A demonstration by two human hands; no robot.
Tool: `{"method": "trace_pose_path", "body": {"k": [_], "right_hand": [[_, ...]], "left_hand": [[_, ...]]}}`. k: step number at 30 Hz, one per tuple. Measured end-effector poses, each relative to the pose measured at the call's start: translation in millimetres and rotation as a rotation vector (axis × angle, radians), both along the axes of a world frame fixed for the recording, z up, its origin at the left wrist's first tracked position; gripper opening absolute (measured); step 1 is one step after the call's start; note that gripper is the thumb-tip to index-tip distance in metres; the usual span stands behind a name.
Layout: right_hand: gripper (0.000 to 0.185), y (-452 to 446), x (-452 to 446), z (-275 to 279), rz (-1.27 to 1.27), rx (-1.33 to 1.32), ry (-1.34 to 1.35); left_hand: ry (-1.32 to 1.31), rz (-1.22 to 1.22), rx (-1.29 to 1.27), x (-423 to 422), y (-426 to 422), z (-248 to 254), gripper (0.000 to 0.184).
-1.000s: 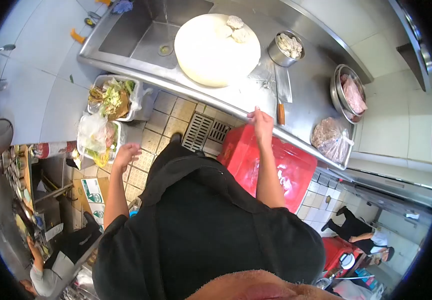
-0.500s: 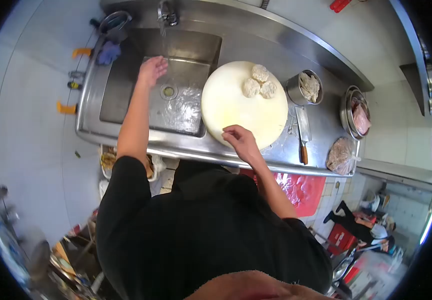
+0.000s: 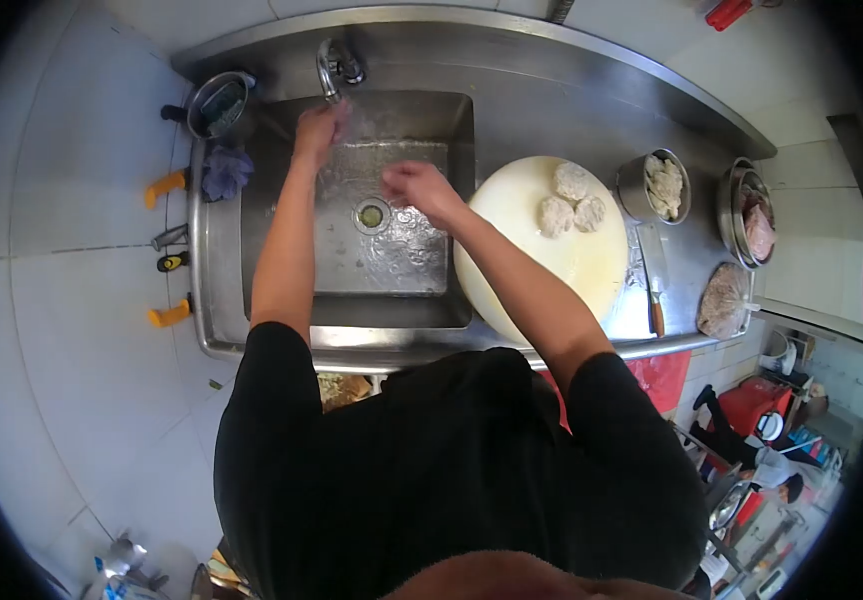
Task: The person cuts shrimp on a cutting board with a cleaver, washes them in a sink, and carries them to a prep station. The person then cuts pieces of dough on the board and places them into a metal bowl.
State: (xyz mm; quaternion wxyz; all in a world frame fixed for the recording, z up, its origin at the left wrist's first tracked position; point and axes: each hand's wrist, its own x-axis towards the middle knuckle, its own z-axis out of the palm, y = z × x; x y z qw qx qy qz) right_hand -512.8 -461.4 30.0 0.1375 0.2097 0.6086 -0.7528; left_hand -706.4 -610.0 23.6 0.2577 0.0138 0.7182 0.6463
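Note:
My left hand is right under the spout of the tap, at the back of the steel sink. Its fingers are smeared by motion, and I make out nothing held. Over the middle of the sink hangs my right hand, fingers bent and blurred at the tips, apart from the left hand. Water ripples on the sink floor around the drain. Beside the sink, below my right forearm, lies a round white cutting board bearing three pale floury balls.
Right of the board are a steel pot of pale pieces, a cleaver, stacked bowls with pink meat and a bagged brown mass. Orange-handled tools hang at the left edge near a purple cloth. Another person is far right.
My right hand has left the board's front edge and moved left over the sink. My left hand has gone up to the tap spout. The camera view has shifted.

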Motion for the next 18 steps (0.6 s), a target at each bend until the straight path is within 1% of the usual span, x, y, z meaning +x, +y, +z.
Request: {"method": "trace_pose_path", "body": {"k": [1, 3, 5, 6, 7, 8, 9, 11, 14, 16, 17, 18], "right_hand": [[0.030, -8, -28, -15, -0.048, -0.075, 0.016], [0.030, -24, -77, -22, -0.176, -0.290, 0.042], [0.032, -41, -117, -39, -0.239, -0.467, 0.187], [0.027, -57, -144, -70, -0.200, -0.704, 0.401], [0.023, -62, -163, -99, -0.156, -0.918, 0.627], [0.022, -53, -159, -69, -0.127, -0.625, 0.435], [0.025, -45, -150, -21, -0.100, -0.344, 0.224], [0.036, -24, -123, 21, 0.121, 0.085, 0.210], [0.042, 14, -53, 63, 0.278, 0.360, 0.157], [0.040, 48, 13, 61, 0.239, 0.416, 0.252], [0.039, 69, 52, 75, 0.186, 0.334, 0.285], [0.031, 93, 87, 103, 0.204, 0.363, 0.120]], "left_hand": [[0.028, -0.038, -0.070, -12, -10, -8, 0.019], [0.085, -0.121, -0.204, -40, -33, -34, 0.015], [0.017, -0.061, -0.129, -53, -44, -42, 0.020], [-0.042, -0.053, -0.063, -57, -48, -41, 0.022], [-0.049, -0.088, -0.037, -70, -55, -54, 0.024], [0.005, -0.073, 0.082, -100, -67, -103, 0.027], [-0.038, -0.076, 0.112, -123, -64, -114, 0.031], [-0.121, -0.066, 0.164, -148, -51, -123, 0.041], [-0.075, -0.042, 0.031, -168, -14, -112, 0.037], [-0.302, -0.041, 0.030, -200, 6, -120, 0.034], [-0.415, -0.038, 0.020, -217, 11, -127, 0.032], [-0.409, -0.057, 0.015, -234, 10, -138, 0.031]]}}
